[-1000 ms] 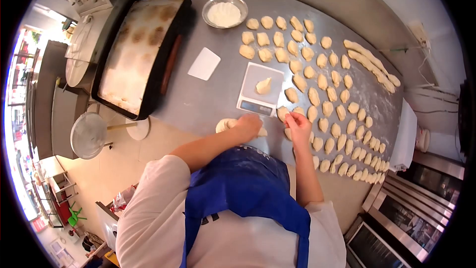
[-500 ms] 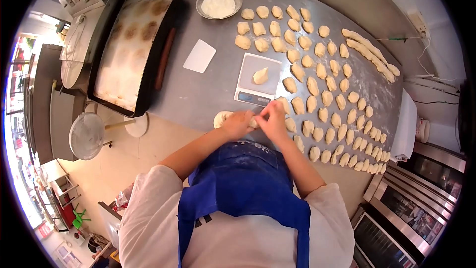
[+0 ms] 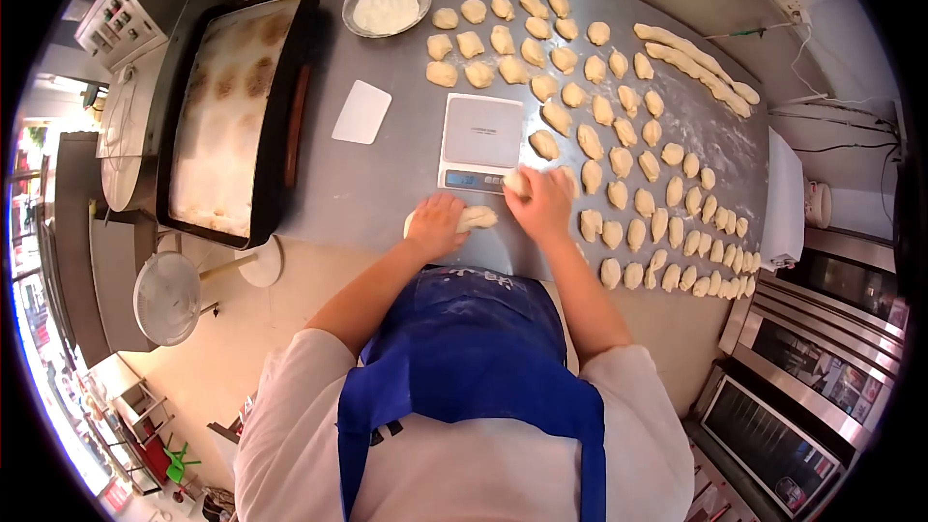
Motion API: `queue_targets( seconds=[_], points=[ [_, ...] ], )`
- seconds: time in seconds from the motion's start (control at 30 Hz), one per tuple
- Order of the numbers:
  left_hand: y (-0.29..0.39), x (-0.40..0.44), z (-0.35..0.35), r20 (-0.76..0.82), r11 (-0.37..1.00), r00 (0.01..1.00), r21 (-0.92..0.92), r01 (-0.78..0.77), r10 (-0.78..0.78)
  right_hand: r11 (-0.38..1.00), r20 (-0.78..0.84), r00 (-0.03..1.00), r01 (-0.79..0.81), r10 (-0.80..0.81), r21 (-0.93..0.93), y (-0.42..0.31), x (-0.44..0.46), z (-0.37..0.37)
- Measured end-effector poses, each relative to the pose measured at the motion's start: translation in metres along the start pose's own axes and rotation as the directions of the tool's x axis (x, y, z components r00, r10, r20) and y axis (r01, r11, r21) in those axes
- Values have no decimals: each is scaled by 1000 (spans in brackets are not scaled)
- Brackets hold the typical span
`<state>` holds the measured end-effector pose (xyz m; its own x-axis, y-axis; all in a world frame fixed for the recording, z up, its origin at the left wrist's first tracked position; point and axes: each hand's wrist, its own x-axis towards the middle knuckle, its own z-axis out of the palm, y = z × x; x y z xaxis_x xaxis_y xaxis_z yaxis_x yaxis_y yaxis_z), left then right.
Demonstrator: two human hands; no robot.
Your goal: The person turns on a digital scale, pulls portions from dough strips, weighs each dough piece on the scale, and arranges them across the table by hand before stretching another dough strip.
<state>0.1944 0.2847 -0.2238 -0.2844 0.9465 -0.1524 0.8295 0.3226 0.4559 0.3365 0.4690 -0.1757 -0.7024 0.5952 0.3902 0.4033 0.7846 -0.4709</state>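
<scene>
My left hand is closed over a thick strip of dough at the table's near edge; the strip's right end sticks out past my fingers. In my right hand is a small dough piece, held at the lower right corner of a white digital scale. No dough lies on the scale's plate, and its display is lit. Close by on the right, rows of dough pieces are spread over the metal table.
A white scraper lies left of the scale, below a metal bowl of flour. A large dark baking tray stands along the left side. Two long dough ropes lie at the far right. Ovens stand beyond the table on the right.
The dough piece on the scale is gone from its plate. My right hand has moved up from the dough strip and now holds a piece by the scale. The camera view has shifted slightly.
</scene>
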Motion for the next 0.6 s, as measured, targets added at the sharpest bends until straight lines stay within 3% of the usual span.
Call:
queue_targets(
  seconds=[0.03,0.13,0.23,0.27,0.33,0.43,0.47,0.6],
  points=[
    [0,0,0,-6,1000,1000,10,-2,2,1000,-57,998,-3,2,-24,6,-22,-5],
    [-2,0,2,-14,999,1000,31,-14,14,988,108,990,-75,90,-134,26,-67,-5],
    [-4,4,1,27,999,1000,31,-7,6,982,111,993,-18,39,-189,23,-66,-2],
    [-5,5,0,50,1000,999,31,0,-2,984,119,991,-34,56,-177,20,-65,-2],
    [-10,13,-13,241,979,968,-169,115,-72,985,128,988,-71,91,-154,-2,-46,-15],
    [-8,26,-34,410,863,912,-458,216,-10,981,256,958,88,-132,173,-29,-31,-15],
    [-7,26,-40,438,802,898,-548,240,31,966,312,918,202,-243,159,-43,-21,-19],
    [-6,31,-48,484,875,866,-465,133,126,977,543,814,140,-206,160,-35,-15,18]
  ],
)
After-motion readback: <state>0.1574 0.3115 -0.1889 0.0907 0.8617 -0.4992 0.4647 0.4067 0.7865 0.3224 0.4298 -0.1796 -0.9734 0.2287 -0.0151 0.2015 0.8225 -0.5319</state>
